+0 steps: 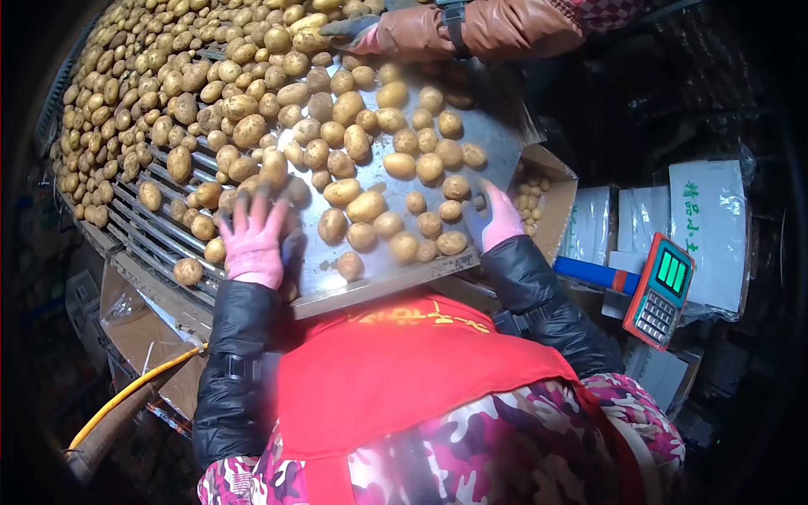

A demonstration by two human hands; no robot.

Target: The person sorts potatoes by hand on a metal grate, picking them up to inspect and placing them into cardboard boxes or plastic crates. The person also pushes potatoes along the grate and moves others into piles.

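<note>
Both my hands wear pink gloves with dark, dirty fingertips. My left hand point(255, 240) is open, its fingers spread against potatoes where the slatted metal rack point(156, 223) meets the smooth metal tray point(316, 282). Some of its fingertips blur into the potatoes there. At the tray's right edge, my right hand point(500, 217) is open with the thumb apart from the fingers, beside a potato point(455, 187). Between my hands lie many loose yellow-brown potatoes point(366, 206), some smeared by motion. More potatoes point(181, 82) cover the rack at the upper left.
Another person's gloved hand point(358, 35) touches potatoes at the top. A cardboard box point(555, 181) holding potatoes stands below the tray's right edge. Beyond are a red-framed scale display point(661, 290) and white cartons point(707, 227). A yellow hose point(135, 385) runs at lower left.
</note>
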